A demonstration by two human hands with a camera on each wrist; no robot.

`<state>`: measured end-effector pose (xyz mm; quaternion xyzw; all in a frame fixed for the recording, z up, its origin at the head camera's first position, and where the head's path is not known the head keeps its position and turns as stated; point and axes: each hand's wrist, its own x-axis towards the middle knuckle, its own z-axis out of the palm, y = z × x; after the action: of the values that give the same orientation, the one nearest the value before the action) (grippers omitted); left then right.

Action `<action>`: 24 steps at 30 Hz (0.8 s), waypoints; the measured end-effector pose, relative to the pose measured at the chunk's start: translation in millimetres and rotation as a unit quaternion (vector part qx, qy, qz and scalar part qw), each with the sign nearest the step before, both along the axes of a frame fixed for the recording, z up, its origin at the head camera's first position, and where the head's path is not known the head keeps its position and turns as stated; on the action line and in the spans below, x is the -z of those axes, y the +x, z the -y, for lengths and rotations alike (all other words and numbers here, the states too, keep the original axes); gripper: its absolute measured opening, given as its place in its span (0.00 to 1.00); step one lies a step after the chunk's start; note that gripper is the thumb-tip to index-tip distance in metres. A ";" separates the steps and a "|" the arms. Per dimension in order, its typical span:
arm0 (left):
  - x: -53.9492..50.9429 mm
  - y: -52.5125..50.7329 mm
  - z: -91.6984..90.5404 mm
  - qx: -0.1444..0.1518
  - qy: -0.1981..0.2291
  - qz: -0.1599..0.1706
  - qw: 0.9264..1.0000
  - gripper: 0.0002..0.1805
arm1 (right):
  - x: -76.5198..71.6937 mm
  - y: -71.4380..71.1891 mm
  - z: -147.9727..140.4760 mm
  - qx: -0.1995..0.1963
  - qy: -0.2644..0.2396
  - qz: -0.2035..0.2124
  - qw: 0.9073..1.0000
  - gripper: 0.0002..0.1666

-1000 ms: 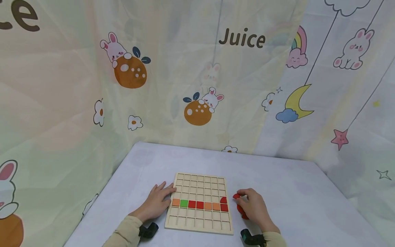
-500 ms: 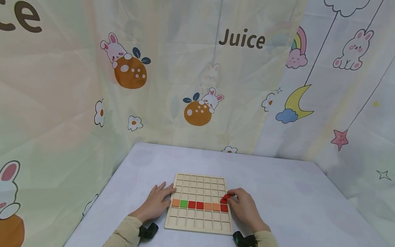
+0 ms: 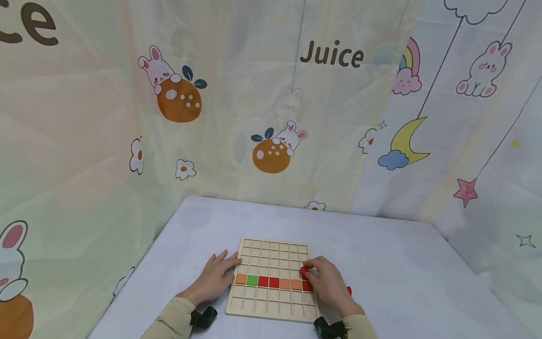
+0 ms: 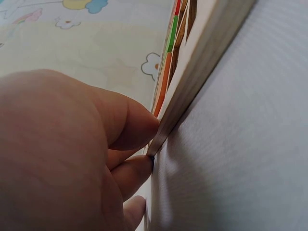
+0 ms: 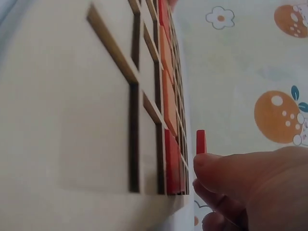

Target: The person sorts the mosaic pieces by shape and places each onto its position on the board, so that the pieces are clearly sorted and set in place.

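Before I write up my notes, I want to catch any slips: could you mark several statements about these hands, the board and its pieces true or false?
1. The right hand pinches a red piece. True.
2. The left hand is lifted clear of the wooden board. False: its fingers touch the board's left edge.
3. Exactly one green tile shows in the board's coloured row. True.
4. In the head view, the row's leftmost tile is blue. False: it is an orange tile.
5. A second red piece shows just right of the right hand, partly hidden. True.
6. Every cell of the grid is filled. False: many are bare, including those nearest the person.
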<state>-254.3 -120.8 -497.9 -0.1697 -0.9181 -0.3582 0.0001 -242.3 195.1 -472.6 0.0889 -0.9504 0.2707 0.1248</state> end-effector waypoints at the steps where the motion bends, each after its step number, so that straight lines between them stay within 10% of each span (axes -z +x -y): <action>1: 0.3 -0.1 0.0 0.001 0.000 0.000 1.000 0.23 | 0.4 -0.2 1.1 -0.004 0.002 0.000 1.000 0.13; 24: -0.1 -0.3 0.3 0.005 -0.002 -0.004 1.000 0.23 | 8.3 -1.0 11.5 -0.034 0.020 -0.010 0.999 0.13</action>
<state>-254.6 -121.1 -497.8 -0.1761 -0.9178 -0.3560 0.0016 -243.3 183.6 -480.9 0.1266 -0.9507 0.2546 0.1236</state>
